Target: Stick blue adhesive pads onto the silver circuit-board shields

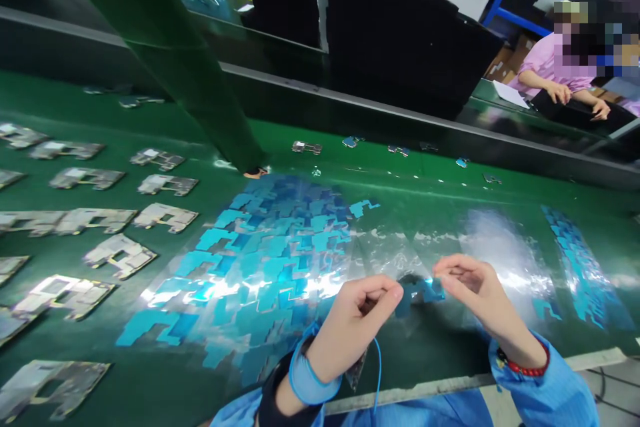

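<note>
My left hand is closed in a pinch above the green work surface, at the edge of a small blue film piece. On the other side of that film, my right hand also pinches with thumb and forefinger. The film spans the gap between the two hands; its edges partly blend with the clear sheet below. Left of my hands, a broad layer of blue cut-out film pieces lies on clear sheets. A circuit board shows in part under my left wrist.
Rows of circuit boards cover the left of the green bench. A slanted green post rises behind the film. More blue film lies at right. Small boards line the back. Across the bench sits another person.
</note>
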Demonstrator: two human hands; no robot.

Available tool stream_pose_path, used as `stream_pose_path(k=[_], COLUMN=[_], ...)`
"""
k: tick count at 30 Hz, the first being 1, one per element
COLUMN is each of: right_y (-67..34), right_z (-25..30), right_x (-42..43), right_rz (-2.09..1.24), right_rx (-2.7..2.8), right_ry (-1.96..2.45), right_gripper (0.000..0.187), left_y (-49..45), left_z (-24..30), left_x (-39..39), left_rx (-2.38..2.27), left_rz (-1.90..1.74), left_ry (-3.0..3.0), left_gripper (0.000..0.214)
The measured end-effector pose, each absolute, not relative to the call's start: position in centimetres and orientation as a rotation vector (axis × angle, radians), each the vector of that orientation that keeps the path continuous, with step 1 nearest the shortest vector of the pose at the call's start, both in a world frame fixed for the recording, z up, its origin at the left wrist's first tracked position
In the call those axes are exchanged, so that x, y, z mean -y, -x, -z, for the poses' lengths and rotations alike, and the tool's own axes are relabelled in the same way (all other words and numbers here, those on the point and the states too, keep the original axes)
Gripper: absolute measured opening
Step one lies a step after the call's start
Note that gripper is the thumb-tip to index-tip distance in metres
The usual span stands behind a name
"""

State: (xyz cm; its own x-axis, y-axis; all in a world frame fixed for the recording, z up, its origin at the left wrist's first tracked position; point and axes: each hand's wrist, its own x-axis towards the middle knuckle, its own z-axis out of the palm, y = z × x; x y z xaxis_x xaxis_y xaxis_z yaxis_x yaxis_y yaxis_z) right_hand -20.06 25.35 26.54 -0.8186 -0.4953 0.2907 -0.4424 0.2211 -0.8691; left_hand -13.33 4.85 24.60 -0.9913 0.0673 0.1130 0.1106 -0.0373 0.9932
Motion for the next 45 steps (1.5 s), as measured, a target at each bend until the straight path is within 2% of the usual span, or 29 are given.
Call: stream_pose_path(k=[4,8,10,12,18,24,26,32,38,45], right_y=[19.9,19.8,19.9,20.1,20.8,20.7,20.6,20.4,20.3,20.2], right_z=[-27.1,-26.9,-26.7,-26.4,-24.7,-23.7,-23.8,-24.1,-24.5,-24.6], right_x=[-25.0,-24.8,-24.8,-24.9,-24.8,-24.1,-24.0,-24.1,-23.7,-23.5], right_rz=[1.591,1.558,1.664,1.839,2.160,2.175,2.182,2.195,2.100,2.042], right_rx=[-2.476,-2.996,-3.123,-3.064,-2.631,-2.523,-2.499,-2.439,-2.439,-2.463], right_ry=[0.968,1.249,1.232,1.110,0.793,0.779,0.812,0.742,0.789,0.843], right_gripper=[0.020,0.007,0.004,0.003,0.006,0.001,0.005,0.009,0.010,0.010], left_y=[13.7,14.5,14.9,15.1,15.1,15.0,14.8,14.3,13.9,13.5], left_z=[-24.4,-23.1,-22.7,-22.7,-23.3,-23.2,-23.2,-23.7,-23.7,-23.8], left_x=[-4.9,-4.2,-3.8,-3.7,-4.5,-4.8,-4.9,-5.3,-4.8,-4.9], left_rx=[2.151,1.979,1.881,1.824,1.800,1.715,1.716,1.648,1.494,1.542], left_rz=[2.253,2.310,2.385,2.449,2.447,2.316,2.282,2.368,2.664,2.628], left_ry=[0.093,-0.203,-0.286,-0.324,-0.350,-0.356,-0.340,-0.252,-0.311,-0.359], left_gripper=[0.042,0.049,0.060,0.064,0.054,0.030,0.025,0.035,0.026,0.025])
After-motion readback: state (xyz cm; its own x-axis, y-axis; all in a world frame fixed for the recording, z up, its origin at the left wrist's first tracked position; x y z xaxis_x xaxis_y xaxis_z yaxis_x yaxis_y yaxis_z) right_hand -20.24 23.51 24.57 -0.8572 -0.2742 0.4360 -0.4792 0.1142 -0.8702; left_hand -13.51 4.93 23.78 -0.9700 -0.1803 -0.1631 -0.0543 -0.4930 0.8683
